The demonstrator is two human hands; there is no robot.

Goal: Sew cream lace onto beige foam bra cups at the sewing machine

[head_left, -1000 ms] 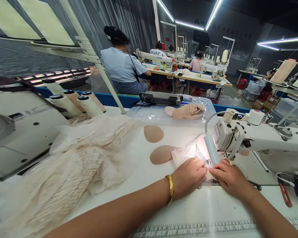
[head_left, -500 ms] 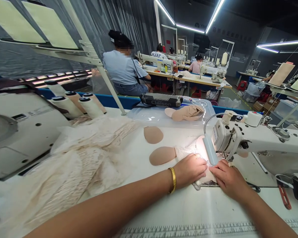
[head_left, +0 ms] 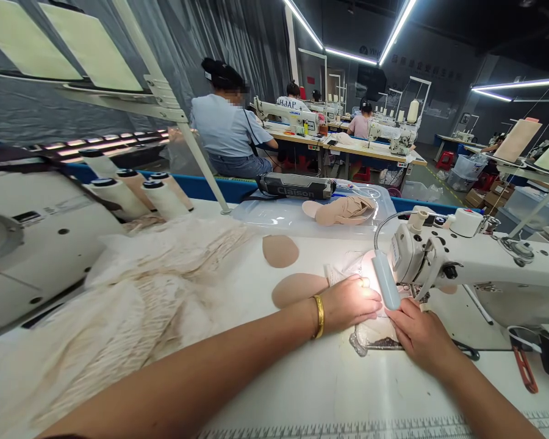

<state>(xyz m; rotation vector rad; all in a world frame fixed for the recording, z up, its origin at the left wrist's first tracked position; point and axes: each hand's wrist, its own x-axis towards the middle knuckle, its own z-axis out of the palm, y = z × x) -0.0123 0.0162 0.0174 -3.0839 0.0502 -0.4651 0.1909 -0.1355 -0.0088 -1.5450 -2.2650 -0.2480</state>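
My left hand point(head_left: 353, 303), with a gold bangle at the wrist, lies flat on a small lace piece point(head_left: 376, 333) just left of the needle of the white sewing machine point(head_left: 466, 261). My right hand point(head_left: 419, 334) presses the same lace piece from the near side, fingers stretched toward the needle. The machine's lamp point(head_left: 385, 279) lights both hands. A beige foam pad point(head_left: 298, 288) lies under the lace's far end, beside my left wrist. A second beige pad point(head_left: 280, 250) lies further back.
A heap of cream lace fabric point(head_left: 132, 299) covers the table's left. Thread cones point(head_left: 132, 192) stand behind it by another machine point(head_left: 32, 231). A clear tray point(head_left: 302, 210) holds more pads. Red-handled snips point(head_left: 524, 363) lie at right. Other people sew at tables behind.
Both hands have slid the lace piece away from me, toward the needle. More of the lace now shows on the near side of the hands.
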